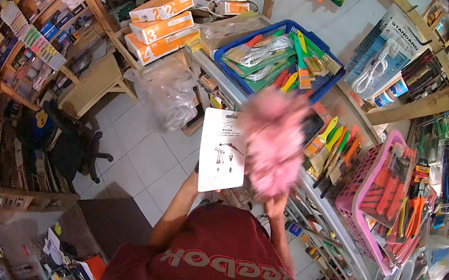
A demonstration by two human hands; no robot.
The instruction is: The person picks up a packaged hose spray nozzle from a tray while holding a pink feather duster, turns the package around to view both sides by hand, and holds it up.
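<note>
Upright in front of me is a white printed card package (223, 154), with small tool drawings and a hanging slot at its top. My left hand (194, 178) holds it from behind at the lower left, and most of its fingers are hidden by the card. My right hand (276, 204) grips a pink fluffy duster (274, 146) from below. The duster is smeared by motion, overlaps the card's right edge in view, and I cannot tell whether they touch. Its handle is not visible.
Beyond the duster, a blue basket (227, 72) holds paintbrushes and packaged cords on a counter. A pink basket (352, 185) of red-handled tools stands right, beside loose paintbrushes (332, 146). Orange-white boxes (161, 35) are stacked at the back left; an office chair (79, 143) stands left.
</note>
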